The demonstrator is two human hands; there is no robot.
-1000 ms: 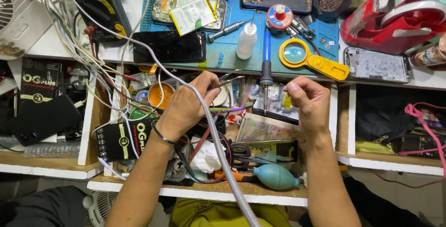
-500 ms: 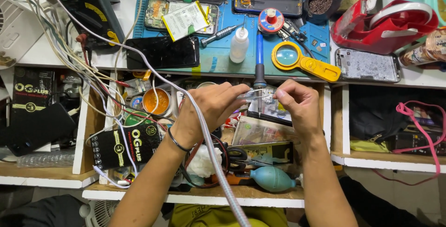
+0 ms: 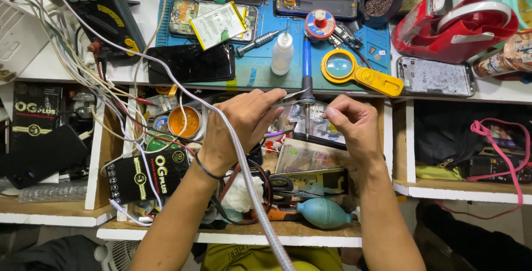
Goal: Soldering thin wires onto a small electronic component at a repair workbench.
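Observation:
My left hand (image 3: 241, 127) grips a pair of metal tweezers (image 3: 292, 98) whose tips point right, over the open drawer (image 3: 221, 231) just below the table edge. My right hand (image 3: 350, 124) hovers a little to the right, thumb and forefinger pinched together near the tweezer tips; I cannot see anything between them. A soldering iron with a blue handle (image 3: 306, 60) lies across the blue mat (image 3: 260, 27), its metal tip hanging down between my two hands.
On the table lie a black phone (image 3: 191, 63), a white squeeze bottle (image 3: 282, 54), a yellow magnifier (image 3: 354, 71), a bare phone frame (image 3: 435, 77) and a red tape dispenser (image 3: 454, 27). In the drawer are an orange tin (image 3: 183, 121), scissors (image 3: 282, 185) and a teal air blower (image 3: 324, 213). A white cable (image 3: 244, 177) crosses my left forearm.
Both hands have risen toward the table edge and drawn closer together. The right hand went from a loose fist to a pinch beside the tweezer tips.

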